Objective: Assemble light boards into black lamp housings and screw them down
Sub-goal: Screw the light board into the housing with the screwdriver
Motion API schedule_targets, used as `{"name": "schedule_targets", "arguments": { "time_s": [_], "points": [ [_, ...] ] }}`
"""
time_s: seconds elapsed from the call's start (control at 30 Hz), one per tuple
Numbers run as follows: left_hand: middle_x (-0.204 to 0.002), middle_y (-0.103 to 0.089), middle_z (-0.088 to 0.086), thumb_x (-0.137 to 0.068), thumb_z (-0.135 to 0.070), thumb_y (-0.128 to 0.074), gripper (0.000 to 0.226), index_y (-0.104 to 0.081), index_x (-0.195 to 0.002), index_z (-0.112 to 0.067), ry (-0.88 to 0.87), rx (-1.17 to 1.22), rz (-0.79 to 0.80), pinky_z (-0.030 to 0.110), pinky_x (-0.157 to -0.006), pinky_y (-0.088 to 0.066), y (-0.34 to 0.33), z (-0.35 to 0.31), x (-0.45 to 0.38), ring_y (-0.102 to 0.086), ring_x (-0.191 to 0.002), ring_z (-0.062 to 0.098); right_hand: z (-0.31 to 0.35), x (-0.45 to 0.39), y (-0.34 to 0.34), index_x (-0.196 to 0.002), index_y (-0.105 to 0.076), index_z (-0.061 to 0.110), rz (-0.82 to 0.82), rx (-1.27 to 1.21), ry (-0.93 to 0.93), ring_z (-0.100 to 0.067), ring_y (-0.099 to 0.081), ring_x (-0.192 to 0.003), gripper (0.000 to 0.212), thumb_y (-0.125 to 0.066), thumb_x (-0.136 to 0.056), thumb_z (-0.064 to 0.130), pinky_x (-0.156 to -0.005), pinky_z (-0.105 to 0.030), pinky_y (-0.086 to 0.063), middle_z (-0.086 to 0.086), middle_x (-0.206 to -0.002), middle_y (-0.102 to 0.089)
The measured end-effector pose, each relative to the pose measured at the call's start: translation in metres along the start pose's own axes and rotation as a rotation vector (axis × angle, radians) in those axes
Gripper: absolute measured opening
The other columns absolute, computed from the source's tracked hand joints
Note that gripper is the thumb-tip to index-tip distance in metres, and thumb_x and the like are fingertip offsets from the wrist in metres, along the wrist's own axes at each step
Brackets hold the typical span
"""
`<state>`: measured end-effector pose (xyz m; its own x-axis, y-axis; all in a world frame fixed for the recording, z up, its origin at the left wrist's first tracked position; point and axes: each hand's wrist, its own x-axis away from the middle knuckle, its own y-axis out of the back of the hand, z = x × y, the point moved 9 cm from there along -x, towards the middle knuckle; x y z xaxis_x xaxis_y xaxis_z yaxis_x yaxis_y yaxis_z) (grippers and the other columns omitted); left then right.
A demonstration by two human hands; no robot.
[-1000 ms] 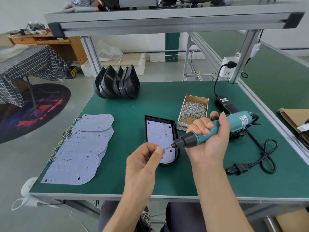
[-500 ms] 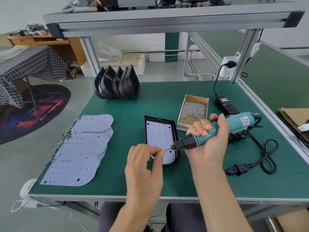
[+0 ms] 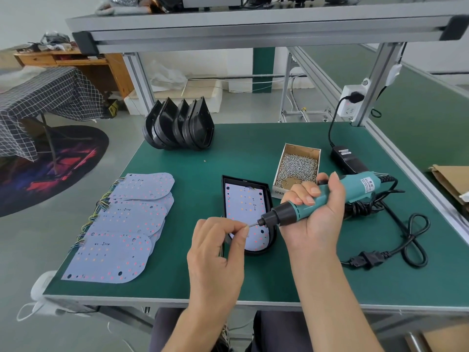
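A black lamp housing (image 3: 271, 242) lies on the green table with a white light board (image 3: 245, 209) seated inside it. My right hand (image 3: 316, 212) grips a teal electric screwdriver (image 3: 330, 199), held nearly level with its bit pointing left above the board. My left hand (image 3: 218, 245) pinches a small screw (image 3: 246, 226) between thumb and forefinger, right at the bit's tip. A cardboard box of screws (image 3: 298, 166) stands just behind the housing. Several loose light boards (image 3: 121, 229) lie fanned out at the left. More empty black housings (image 3: 177, 125) stand stacked at the back.
The screwdriver's power adapter (image 3: 346, 158) and a coiled black cable with plug (image 3: 396, 245) lie at the right. A wall socket (image 3: 351, 102) hangs on the aluminium frame post. The table's near edge (image 3: 177, 299) runs below my wrists.
My left hand has dropped slightly and turned palm-down, keeping the screw at the bit's tip. The screwdriver has barely shifted.
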<state>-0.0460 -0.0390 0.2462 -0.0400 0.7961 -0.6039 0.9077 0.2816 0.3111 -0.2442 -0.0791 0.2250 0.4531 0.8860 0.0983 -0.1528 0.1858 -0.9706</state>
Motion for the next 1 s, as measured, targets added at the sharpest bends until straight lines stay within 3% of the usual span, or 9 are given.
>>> {"name": "schedule_targets", "arguments": {
  "time_s": [0.23, 0.3, 0.43, 0.53, 0.67, 0.73, 0.83, 1.0],
  "points": [
    [-0.09, -0.064, -0.019, -0.089, -0.014, -0.073, 0.006, -0.071, -0.087, -0.02, -0.024, -0.019, 0.051, 0.013, -0.076, -0.04, -0.003, 0.007, -0.007, -0.054, -0.086, 0.011, -0.001, -0.007, 0.0, -0.083, -0.054, 0.021, 0.0, 0.024, 0.02, -0.005, -0.037, -0.048, 0.017, -0.062, -0.095, 0.03, -0.047, -0.019, -0.038, 0.01, -0.06, -0.04],
    [-0.097, -0.067, -0.02, -0.088, -0.026, -0.074, 0.011, -0.074, -0.099, -0.022, 0.015, -0.02, 0.096, 0.012, -0.08, -0.04, -0.005, 0.012, -0.01, -0.057, -0.093, 0.009, -0.003, -0.012, 0.002, -0.084, -0.054, 0.021, -0.005, 0.037, 0.031, -0.006, -0.037, -0.048, 0.018, -0.062, -0.096, 0.03, -0.048, -0.02, -0.038, 0.009, -0.06, -0.041],
    [-0.11, -0.065, -0.027, -0.085, -0.062, -0.058, 0.057, -0.061, -0.133, -0.032, 0.317, -0.016, 0.117, 0.022, -0.089, -0.043, -0.001, 0.045, -0.016, -0.054, -0.104, 0.007, -0.005, -0.032, 0.003, -0.086, -0.054, 0.022, -0.047, 0.112, 0.096, -0.007, -0.037, -0.05, 0.019, -0.058, -0.102, 0.031, -0.052, -0.02, -0.036, 0.009, -0.062, -0.041],
    [-0.094, -0.067, -0.017, -0.086, -0.064, -0.059, 0.055, -0.061, -0.128, -0.026, 0.52, -0.118, 0.135, 0.036, -0.091, -0.048, 0.001, 0.078, -0.028, -0.059, -0.097, 0.007, -0.007, -0.049, 0.003, -0.085, -0.054, 0.024, -0.09, 0.199, 0.164, -0.008, -0.037, -0.052, 0.019, -0.06, -0.102, 0.031, -0.054, -0.022, -0.034, 0.007, -0.064, -0.042],
    [-0.087, -0.066, -0.012, -0.087, -0.053, -0.069, 0.052, -0.059, -0.126, -0.02, 0.646, -0.233, 0.349, 0.031, -0.082, -0.043, -0.029, 0.104, -0.047, -0.062, -0.093, 0.009, -0.016, -0.067, 0.0, -0.085, -0.054, 0.021, -0.119, 0.269, 0.216, -0.012, -0.039, -0.052, 0.019, -0.065, -0.1, 0.029, -0.052, -0.025, -0.036, 0.002, -0.067, -0.045],
    [-0.094, -0.065, -0.008, -0.086, -0.055, -0.067, 0.049, -0.06, -0.118, -0.019, 0.658, -0.31, 0.461, 0.027, -0.073, -0.042, -0.046, 0.11, -0.053, -0.059, -0.093, 0.015, -0.02, -0.073, 0.0, -0.089, -0.054, 0.019, -0.138, 0.314, 0.239, -0.015, -0.039, -0.051, 0.018, -0.067, -0.098, 0.027, -0.05, -0.026, -0.037, -0.001, -0.066, -0.046],
    [-0.086, -0.062, -0.001, -0.086, -0.047, -0.065, 0.037, -0.055, -0.09, -0.011, 0.64, -0.36, 0.534, 0.029, -0.058, -0.04, -0.063, 0.116, -0.057, -0.059, -0.075, 0.015, -0.028, -0.079, 0.001, -0.09, -0.054, 0.017, -0.154, 0.364, 0.253, -0.017, -0.038, -0.047, 0.018, -0.068, -0.097, 0.024, -0.048, -0.026, -0.037, -0.001, -0.059, -0.047],
    [-0.085, -0.064, 0.005, -0.088, -0.035, -0.062, 0.027, -0.051, -0.089, -0.01, 0.639, -0.332, 0.537, 0.032, -0.059, -0.048, -0.069, 0.121, -0.055, -0.069, -0.073, 0.025, -0.035, -0.084, 0.001, -0.095, -0.054, 0.014, -0.165, 0.405, 0.27, -0.018, -0.039, -0.045, 0.018, -0.07, -0.096, 0.023, -0.046, -0.026, -0.036, -0.004, -0.058, -0.047]
  ]
}}
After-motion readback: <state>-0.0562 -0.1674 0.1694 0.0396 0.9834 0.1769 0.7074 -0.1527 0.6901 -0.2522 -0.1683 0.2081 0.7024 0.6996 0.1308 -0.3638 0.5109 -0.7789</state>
